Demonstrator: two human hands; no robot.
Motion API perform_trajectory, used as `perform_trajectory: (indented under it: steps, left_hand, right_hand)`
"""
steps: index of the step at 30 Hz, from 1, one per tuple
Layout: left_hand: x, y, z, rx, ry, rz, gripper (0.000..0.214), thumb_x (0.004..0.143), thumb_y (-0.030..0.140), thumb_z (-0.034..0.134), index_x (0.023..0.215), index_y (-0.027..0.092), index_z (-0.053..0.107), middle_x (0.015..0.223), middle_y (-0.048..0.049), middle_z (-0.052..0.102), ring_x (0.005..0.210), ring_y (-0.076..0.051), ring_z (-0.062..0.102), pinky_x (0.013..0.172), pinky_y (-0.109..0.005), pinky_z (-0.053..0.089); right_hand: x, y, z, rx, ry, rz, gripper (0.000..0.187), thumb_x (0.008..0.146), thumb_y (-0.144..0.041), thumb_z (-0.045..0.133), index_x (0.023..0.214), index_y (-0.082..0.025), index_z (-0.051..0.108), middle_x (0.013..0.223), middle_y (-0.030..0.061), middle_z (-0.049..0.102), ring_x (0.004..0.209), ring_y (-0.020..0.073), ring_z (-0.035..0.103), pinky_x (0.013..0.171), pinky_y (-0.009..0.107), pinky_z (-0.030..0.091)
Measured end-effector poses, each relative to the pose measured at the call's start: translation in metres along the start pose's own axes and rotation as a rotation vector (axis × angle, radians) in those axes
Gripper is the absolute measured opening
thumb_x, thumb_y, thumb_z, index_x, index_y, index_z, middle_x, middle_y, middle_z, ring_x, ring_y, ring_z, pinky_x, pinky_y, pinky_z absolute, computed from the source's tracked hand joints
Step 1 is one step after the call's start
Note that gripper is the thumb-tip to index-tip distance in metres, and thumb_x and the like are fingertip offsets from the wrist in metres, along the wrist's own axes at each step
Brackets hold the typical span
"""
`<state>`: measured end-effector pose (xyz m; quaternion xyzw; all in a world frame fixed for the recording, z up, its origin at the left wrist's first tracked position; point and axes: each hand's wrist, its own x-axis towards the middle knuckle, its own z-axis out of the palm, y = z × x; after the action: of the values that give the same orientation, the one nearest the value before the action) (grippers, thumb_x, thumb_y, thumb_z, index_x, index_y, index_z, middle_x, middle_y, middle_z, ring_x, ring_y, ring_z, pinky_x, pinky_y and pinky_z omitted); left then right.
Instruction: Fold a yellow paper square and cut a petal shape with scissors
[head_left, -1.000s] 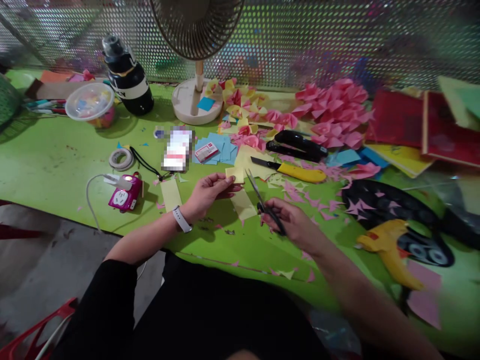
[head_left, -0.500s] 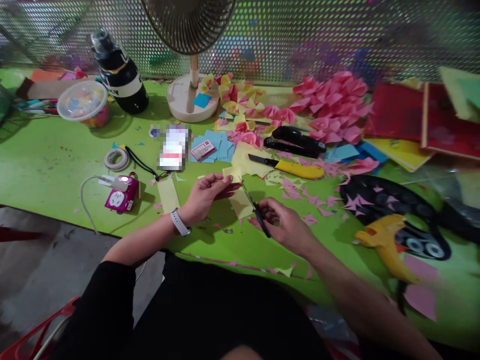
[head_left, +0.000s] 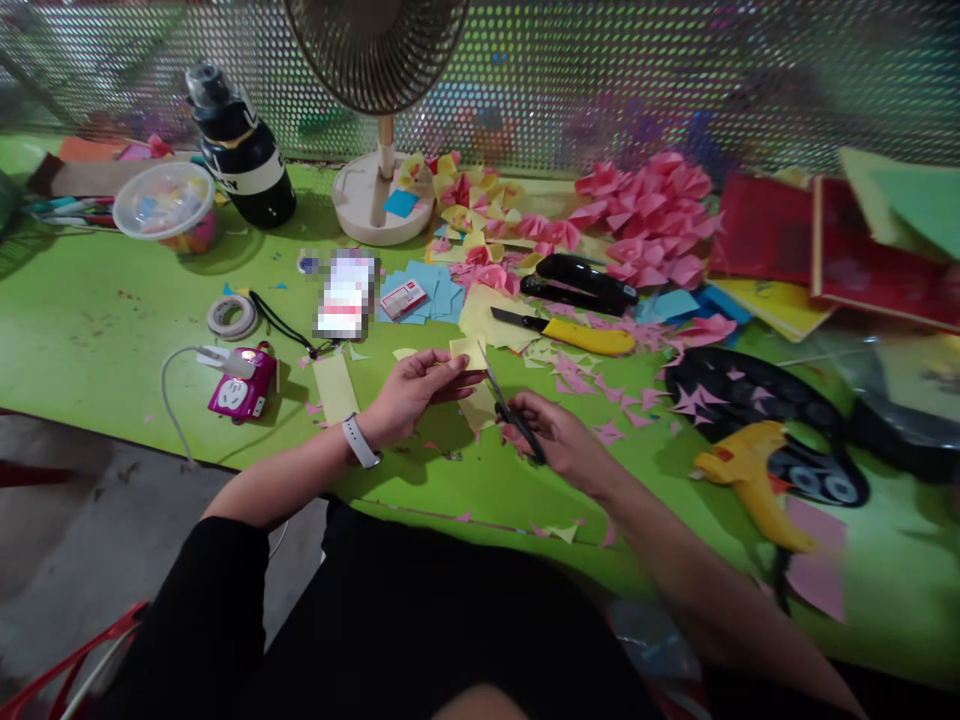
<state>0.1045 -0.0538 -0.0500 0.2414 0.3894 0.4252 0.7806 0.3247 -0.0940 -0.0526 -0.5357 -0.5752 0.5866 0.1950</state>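
Scissors work is the step in hand, as far as I can judge: the right hand (head_left: 559,440) is closed around the handles of a pair of black-handled metal scissors (head_left: 508,405), whose blades point up toward eleven o'clock and meet the edge of a small pale-yellow square of paper (head_left: 469,352). The left hand (head_left: 416,392) is pinched shut on that square, thumb on top and fingers beneath, holding it just above the lime-green tabletop (head_left: 105,320) near the front edge. Whether the blades are apart or together cannot be told at this size. The next cut would call for the paper held taut and steady, fingertips kept clear of the blade line, and a short, controlled squeeze. The yellow square looks thin, flat and matte, with a larger yellow piece (head_left: 480,408) lying under it toward five o'clock. At twelve o'clock lie a yellow-handled utility knife (head_left: 577,335) and a black stapler (head_left: 581,282); pink paper triangles (head_left: 600,390) are scattered toward two o'clock. A yellow glue gun (head_left: 750,480) rests at three o'clock, and a pink power socket (head_left: 240,393) sits at nine o'clock.
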Motion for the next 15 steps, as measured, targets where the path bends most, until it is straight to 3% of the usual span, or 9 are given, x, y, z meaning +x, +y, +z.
perform_trajectory:
  steps: [8,15]
  left_hand:
    - [-0.0016,0.0000,0.0003,-0.019,-0.023,0.010,0.038,0.067,0.035,0.093,0.083,0.012,0.066,0.090,-0.0059,0.079,0.089,-0.018,0.078,0.089,-0.031,0.059]
    - [-0.0011,-0.0026,-0.0010,-0.016,-0.019,0.006,0.032,0.074,0.032,0.089,0.085,0.013,0.065,0.094,-0.0076,0.080,0.094,-0.020,0.078,0.098,-0.038,0.057]
  right_hand:
    - [0.0005,-0.0024,-0.0022,0.013,-0.025,0.019,0.045,0.082,-0.067,0.067,0.093,-0.025,0.056,0.086,0.0062,0.064,0.076,0.0235,0.064,0.068,0.043,0.057]
    - [0.0016,0.0007,-0.0022,0.009,-0.014,-0.026,0.042,0.083,-0.065,0.067,0.093,-0.025,0.057,0.085,0.0067,0.065,0.077,0.0242,0.065,0.064,0.042,0.057]
